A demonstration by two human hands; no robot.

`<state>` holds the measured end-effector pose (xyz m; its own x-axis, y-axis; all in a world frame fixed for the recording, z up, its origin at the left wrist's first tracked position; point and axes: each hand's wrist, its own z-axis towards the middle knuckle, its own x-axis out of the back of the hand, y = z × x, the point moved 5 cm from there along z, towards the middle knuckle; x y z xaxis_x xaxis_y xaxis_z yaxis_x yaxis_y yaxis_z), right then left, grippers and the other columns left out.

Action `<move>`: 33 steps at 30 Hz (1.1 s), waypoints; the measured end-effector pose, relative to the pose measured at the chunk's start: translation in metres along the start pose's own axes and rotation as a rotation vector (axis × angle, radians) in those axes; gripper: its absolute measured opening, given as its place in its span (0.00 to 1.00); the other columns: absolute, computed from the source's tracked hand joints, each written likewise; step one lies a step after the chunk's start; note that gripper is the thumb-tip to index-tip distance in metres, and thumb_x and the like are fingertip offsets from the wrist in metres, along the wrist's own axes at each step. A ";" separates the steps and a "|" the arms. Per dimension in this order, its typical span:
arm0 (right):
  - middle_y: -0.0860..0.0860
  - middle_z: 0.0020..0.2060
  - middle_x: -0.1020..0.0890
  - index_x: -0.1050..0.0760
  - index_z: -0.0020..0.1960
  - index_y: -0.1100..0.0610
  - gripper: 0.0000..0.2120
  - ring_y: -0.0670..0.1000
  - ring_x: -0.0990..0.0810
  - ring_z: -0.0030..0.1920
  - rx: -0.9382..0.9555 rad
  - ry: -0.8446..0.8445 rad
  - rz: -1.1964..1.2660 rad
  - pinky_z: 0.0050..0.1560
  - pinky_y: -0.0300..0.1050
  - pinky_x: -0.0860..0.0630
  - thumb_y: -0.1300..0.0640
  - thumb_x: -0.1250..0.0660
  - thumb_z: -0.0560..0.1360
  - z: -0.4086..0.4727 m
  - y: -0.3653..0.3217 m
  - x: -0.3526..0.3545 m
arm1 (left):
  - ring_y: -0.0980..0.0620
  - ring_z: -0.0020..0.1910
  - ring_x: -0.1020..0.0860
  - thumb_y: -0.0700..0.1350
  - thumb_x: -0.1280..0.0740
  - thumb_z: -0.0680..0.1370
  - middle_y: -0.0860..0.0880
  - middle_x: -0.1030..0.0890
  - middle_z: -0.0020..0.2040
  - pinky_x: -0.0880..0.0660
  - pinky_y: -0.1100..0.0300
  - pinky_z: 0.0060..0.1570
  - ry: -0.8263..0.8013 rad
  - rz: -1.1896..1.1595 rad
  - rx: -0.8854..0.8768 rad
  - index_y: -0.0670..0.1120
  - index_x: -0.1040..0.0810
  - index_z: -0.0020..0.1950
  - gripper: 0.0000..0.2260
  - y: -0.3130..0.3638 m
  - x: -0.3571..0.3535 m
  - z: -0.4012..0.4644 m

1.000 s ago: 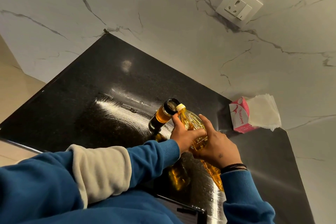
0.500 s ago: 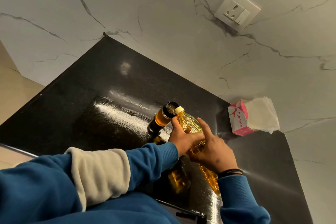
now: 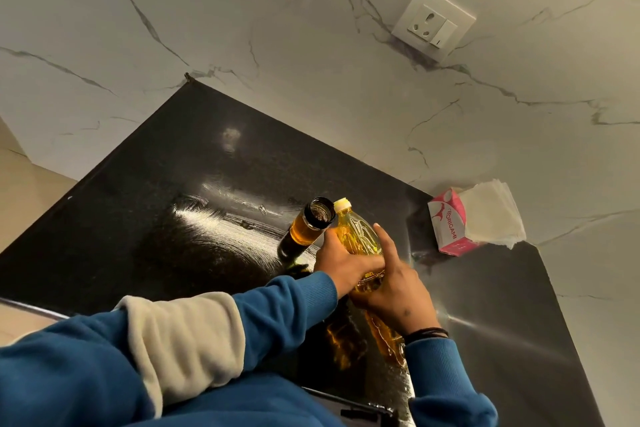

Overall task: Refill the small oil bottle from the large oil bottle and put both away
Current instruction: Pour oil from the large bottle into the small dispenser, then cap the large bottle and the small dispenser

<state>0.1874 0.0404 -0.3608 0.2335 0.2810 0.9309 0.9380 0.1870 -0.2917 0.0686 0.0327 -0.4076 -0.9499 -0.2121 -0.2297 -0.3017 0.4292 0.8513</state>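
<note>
On a black counter (image 3: pixel 145 204), a small dark bottle (image 3: pixel 304 229) stands open-mouthed, already holding amber oil. The large bottle (image 3: pixel 360 236) of yellow oil leans with its pale neck just beside that mouth, apparently lined up for pouring. Both hands wrap the large bottle's body, probably to steady its weight: the left hand (image 3: pixel 341 265) curls round the near side, the right hand (image 3: pixel 398 288) clasps from the far side, fingers spread. A tissue box (image 3: pixel 450 222) sits near the wall

One head-worn view looks steeply down, close over the black counter (image 3: pixel 156 218).
</note>
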 end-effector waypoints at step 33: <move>0.50 0.46 0.14 0.22 0.58 0.41 0.31 0.50 0.15 0.47 -0.494 0.635 1.272 0.55 0.59 0.20 0.23 0.51 0.73 -0.074 0.147 0.024 | 0.56 0.55 0.19 0.41 0.21 0.61 0.53 0.19 0.56 0.19 0.55 0.55 -0.353 0.624 -0.705 0.55 0.28 0.67 0.37 0.009 -0.181 -0.023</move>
<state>0.3496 0.0052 -0.3655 0.8828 -0.4600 0.0957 -0.0112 -0.2244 -0.9744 0.2394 0.0544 -0.3479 -0.9259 0.1947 0.3239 0.2676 -0.2673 0.9257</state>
